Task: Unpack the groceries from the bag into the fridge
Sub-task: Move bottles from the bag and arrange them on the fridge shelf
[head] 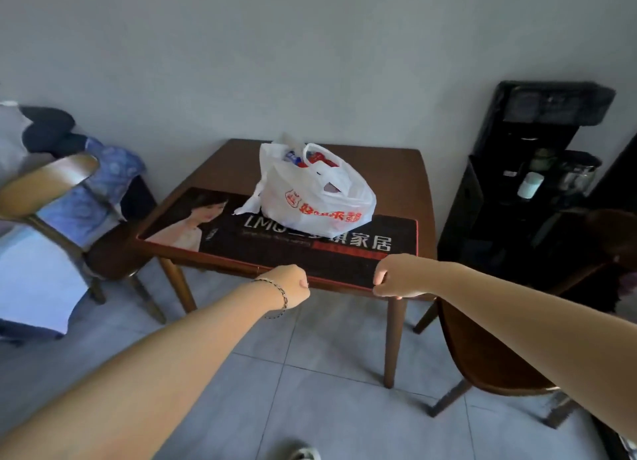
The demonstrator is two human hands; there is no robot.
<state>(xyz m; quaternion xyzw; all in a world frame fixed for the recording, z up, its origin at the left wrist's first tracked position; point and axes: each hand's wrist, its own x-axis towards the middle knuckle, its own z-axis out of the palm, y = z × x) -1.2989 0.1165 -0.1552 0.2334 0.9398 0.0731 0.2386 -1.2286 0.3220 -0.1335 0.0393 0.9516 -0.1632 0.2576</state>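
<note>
Sitting toward the back of the wooden surface, partly on a printed mat, the bag looked full and untouched. Its handles stood open at the top, and red and blue packages showed in the mouth. By that look the unpacking had not begun: nothing lay out beside the bag, and no fridge was in view, so every item was left to lift out and carry off.

The bag was thin white plastic with red print, crinkled and slumped, one loose flap trailing to its left; it would likely sag once lifted. The mat was dark, flat and red-edged, with white lettering and a portrait. The surface beneath was smooth brown wood with rounded corners on tapered legs.

Both hands were at the near edge, well short of the bag. The left hand, with a thin beaded bracelet at the wrist, and the right hand each had the fingers curled into a fist, with nothing seen held.

Wooden chairs stood at either side, the left one draped in blue cloth. A black water dispenser stood against the wall on the right, over pale grey floor tiles.
</note>
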